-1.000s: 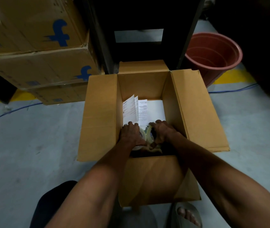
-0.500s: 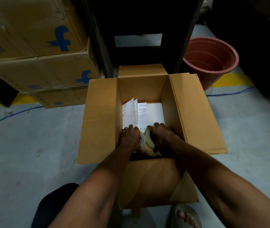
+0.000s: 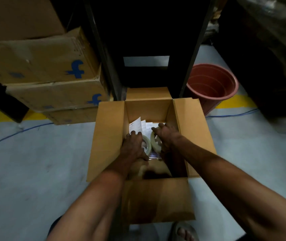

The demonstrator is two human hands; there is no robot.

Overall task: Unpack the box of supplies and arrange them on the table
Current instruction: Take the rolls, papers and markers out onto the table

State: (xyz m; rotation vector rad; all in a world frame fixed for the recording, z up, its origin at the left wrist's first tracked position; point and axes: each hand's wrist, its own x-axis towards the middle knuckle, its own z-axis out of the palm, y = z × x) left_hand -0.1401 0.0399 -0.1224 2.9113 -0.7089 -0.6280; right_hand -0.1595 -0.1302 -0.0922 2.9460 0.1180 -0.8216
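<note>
Head view, grey floor [image 3: 25, 171], stacked cartons [image 3: 39, 66]

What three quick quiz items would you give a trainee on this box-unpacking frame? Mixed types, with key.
1. True or false: the open cardboard box stands on a table.
2. What does each of the hands, left hand and right hand, grip?
A. a roll of tape
B. a sheet of paper
C. a box flap
3. Fill in: a red ___ stands beyond the box.

Key: 1 false, it is on the floor; 2 A; 3 bucket.
</note>
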